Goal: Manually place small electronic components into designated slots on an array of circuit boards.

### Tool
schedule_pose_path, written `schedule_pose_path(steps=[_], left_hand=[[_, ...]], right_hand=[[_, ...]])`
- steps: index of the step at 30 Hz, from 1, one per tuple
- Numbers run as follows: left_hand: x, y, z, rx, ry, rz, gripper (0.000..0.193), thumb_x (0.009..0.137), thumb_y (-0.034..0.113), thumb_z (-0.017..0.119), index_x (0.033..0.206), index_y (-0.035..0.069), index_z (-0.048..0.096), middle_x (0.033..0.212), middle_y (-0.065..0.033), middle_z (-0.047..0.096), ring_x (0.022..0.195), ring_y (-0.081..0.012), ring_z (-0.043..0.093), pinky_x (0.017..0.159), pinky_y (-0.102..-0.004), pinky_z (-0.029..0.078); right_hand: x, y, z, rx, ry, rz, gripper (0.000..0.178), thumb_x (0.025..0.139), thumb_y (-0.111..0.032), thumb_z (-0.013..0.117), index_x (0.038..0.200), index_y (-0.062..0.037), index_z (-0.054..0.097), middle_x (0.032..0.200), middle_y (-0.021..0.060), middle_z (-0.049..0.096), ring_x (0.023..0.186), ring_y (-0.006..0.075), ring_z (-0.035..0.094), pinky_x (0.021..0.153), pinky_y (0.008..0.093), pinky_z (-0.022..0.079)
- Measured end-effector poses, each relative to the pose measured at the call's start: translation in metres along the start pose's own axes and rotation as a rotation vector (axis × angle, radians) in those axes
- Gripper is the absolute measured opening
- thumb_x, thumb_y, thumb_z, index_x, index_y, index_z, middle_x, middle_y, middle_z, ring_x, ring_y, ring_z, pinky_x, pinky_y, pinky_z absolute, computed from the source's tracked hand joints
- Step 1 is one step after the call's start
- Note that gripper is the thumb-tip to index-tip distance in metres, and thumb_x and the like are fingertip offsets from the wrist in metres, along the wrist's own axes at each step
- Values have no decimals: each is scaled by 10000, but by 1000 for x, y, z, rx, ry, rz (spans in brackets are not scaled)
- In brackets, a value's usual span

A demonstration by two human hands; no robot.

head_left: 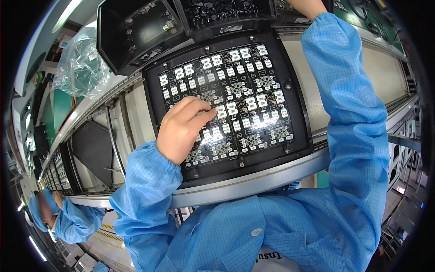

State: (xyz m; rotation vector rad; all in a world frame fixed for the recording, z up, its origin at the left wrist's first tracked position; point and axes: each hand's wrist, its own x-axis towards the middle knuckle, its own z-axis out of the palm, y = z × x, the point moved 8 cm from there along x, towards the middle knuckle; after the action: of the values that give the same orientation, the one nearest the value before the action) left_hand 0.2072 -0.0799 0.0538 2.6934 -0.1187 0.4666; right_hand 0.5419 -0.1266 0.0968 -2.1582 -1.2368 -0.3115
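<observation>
A black carrier tray (301,113) lies in front of me, holding black circuit boards (247,131) packed with rows of white connectors (231,71) and small dark parts. My left hand (181,129) is over the left part of the boards, its fingers curled and their tips pressed together at a white connector (221,112). What they pinch, if anything, is hidden. Up at the top right edge, my right hand (310,7) reaches toward a parts bin. Its fingers are cut off by the picture's edge.
Behind the tray stand black bins, one with a few small parts (136,31), another with many dark round parts (213,13). A clear plastic bag (84,63) lies at the left. A metal rail (244,177) runs along the near side. Another person (68,217) works at far left.
</observation>
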Motion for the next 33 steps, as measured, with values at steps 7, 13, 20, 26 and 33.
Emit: schedule_pose_path(steps=[7, 13, 20, 26, 33], left_hand=[[3, 5, 1, -14, -113, 2, 261, 661, -70, 586, 905, -11, 656, 915, -102, 614, 877, -278, 592, 747, -355, 509], [14, -2, -11, -141, -185, -117, 232, 741, -78, 582, 957, -15, 639, 886, -144, 626, 861, -328, 592, 757, -384, 494], [102, -5, -43, -106, -95, 143, 134, 835, 44, 578, 950, 11, 638, 888, -141, 634, 842, -324, 605, 745, -391, 488], [161, -29, -35, 353, -10, 242, 127, 780, 46, 573, 886, 22, 639, 864, -98, 596, 879, -276, 553, 759, -365, 477], [182, -54, 6, 740, -186, 62, 165, 788, 65, 551, 851, 79, 702, 885, -118, 682, 844, -273, 683, 730, -357, 549]], right_hand=[[-27, -38, -33, 471, 90, 110, 69, 755, -34, 677, 814, 0, 687, 699, 34, 660, 635, 83, 598, 579, 220, 475], [-86, -114, 43, 648, -385, -80, 87, 784, -48, 679, 864, -15, 672, 694, 2, 627, 629, 48, 557, 565, 214, 464], [-101, -103, 89, 495, -385, -76, 84, 750, -23, 683, 829, 2, 668, 617, 18, 583, 565, 58, 510, 522, 221, 428], [-98, -113, 95, 474, -500, -31, 133, 695, -66, 690, 816, -14, 674, 653, 77, 623, 611, 177, 615, 601, 280, 501], [-99, -122, 85, 400, -455, -231, 125, 673, -81, 684, 785, -31, 662, 752, 103, 651, 708, 260, 655, 649, 340, 518]])
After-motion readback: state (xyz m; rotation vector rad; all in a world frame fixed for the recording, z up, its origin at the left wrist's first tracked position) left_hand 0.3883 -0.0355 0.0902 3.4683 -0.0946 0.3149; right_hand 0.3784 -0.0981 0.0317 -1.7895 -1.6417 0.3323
